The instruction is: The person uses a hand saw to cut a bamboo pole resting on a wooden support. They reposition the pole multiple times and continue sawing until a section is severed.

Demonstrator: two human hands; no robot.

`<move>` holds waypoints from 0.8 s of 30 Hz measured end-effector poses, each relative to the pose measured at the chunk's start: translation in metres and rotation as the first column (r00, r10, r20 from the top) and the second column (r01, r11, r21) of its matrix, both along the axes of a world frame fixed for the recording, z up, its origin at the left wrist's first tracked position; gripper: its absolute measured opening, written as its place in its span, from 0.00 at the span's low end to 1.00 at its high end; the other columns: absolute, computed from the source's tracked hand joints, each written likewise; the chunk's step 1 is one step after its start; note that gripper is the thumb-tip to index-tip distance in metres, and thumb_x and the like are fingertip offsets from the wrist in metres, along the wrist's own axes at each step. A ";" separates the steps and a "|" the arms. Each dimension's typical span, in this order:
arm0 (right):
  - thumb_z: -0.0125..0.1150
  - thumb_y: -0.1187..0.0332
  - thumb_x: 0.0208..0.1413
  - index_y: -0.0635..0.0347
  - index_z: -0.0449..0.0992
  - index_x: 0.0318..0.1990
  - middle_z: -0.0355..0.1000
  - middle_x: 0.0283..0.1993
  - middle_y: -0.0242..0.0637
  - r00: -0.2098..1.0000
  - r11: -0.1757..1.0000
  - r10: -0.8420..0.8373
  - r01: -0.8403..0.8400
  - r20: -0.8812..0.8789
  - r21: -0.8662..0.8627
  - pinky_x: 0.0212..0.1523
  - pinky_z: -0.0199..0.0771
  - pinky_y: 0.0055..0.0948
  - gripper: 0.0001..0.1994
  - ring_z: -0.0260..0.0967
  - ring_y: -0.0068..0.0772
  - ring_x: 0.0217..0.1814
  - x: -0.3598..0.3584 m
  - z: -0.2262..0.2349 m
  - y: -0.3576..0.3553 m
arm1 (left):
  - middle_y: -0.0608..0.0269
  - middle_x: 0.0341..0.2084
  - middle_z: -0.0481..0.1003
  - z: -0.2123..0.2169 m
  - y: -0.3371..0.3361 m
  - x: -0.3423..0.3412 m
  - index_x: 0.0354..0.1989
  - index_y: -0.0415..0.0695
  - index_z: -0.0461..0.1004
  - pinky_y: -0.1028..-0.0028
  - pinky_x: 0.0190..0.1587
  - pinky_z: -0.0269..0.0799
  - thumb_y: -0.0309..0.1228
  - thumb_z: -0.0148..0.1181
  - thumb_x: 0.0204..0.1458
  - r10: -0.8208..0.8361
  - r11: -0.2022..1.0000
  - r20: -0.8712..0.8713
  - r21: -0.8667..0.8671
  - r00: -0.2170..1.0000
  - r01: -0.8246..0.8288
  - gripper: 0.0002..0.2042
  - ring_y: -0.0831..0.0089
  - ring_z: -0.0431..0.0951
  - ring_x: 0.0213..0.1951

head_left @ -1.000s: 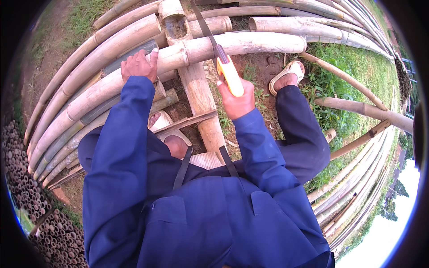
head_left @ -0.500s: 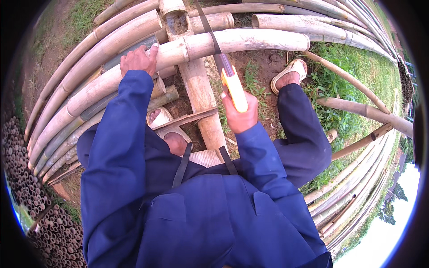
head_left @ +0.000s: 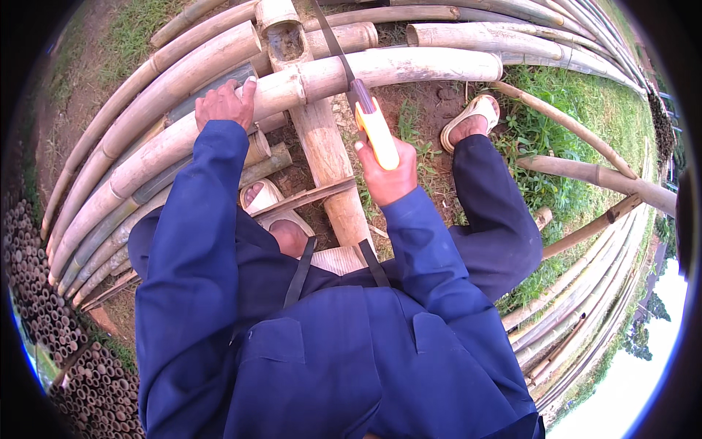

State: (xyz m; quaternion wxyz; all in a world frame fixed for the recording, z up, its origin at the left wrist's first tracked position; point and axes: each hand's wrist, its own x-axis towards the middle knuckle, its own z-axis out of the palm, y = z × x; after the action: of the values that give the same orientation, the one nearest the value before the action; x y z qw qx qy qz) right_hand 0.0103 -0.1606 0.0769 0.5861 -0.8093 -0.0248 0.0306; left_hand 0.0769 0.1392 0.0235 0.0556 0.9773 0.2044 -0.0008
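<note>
Here, the hand saw (head_left: 365, 110) has a bright yellow handle and a narrow dark blade that runs up and to the left from the handle. The blade crosses a pale, thick bamboo pole (head_left: 380, 69) that lies roughly level across the top of the view, resting on a second, split bamboo length (head_left: 322, 146) that runs toward the person. The pole is dry and beige, with a visible node ring near its left portion.

The right hand (head_left: 387, 172) is closed around the yellow handle, thumb on the left side, forearm in a blue sleeve rising from the lower edge. The left hand (head_left: 223, 106) lies palm down on the pole, to the left of the blade, fingers spread and pressing on the bamboo; it grips nothing.

A sandalled foot (head_left: 472, 121) rests on the soil to the right of the pole. More bamboo poles (head_left: 124, 146) are stacked at the left, and cut bamboo tubes (head_left: 36, 307) lie end-on at the lower left. Grass (head_left: 563, 124) covers the ground to the right.
</note>
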 end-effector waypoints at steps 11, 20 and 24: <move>0.65 0.78 0.58 0.70 0.79 0.42 0.77 0.29 0.42 0.986 0.995 0.043 -0.057 -0.163 -0.081 0.36 0.76 0.30 0.06 0.76 0.29 0.31 -0.117 0.051 -0.061 | 0.46 0.46 0.82 0.009 0.006 -0.009 0.59 0.46 0.79 0.59 0.62 0.63 0.64 0.38 0.64 0.071 0.997 -0.128 -0.017 0.989 -0.074 0.36 0.54 0.80 0.54; 0.67 0.76 0.57 0.70 0.79 0.41 0.74 0.25 0.41 0.992 0.998 0.044 -0.048 -0.115 -0.033 0.32 0.73 0.31 0.07 0.70 0.25 0.27 -0.065 0.023 -0.030 | 0.45 0.50 0.81 -0.004 0.020 0.006 0.59 0.45 0.79 0.57 0.63 0.64 0.66 0.37 0.63 0.038 0.998 -0.095 -0.045 0.995 -0.043 0.39 0.53 0.78 0.57; 0.65 0.80 0.57 0.71 0.77 0.57 0.82 0.44 0.51 0.986 0.984 0.077 -0.098 -0.145 -0.148 0.46 0.78 0.28 0.19 0.83 0.33 0.43 -0.155 0.071 -0.077 | 0.43 0.50 0.81 0.005 0.016 -0.003 0.60 0.44 0.78 0.58 0.64 0.64 0.66 0.37 0.63 0.065 0.995 -0.129 -0.066 0.989 -0.074 0.39 0.52 0.79 0.56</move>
State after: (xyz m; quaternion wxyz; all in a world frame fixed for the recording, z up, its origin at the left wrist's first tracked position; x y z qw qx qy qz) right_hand -0.1448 -0.2376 0.1482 0.5199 -0.8463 -0.0170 0.1145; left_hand 0.0743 0.1555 0.0286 0.0772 0.9649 0.2415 -0.0683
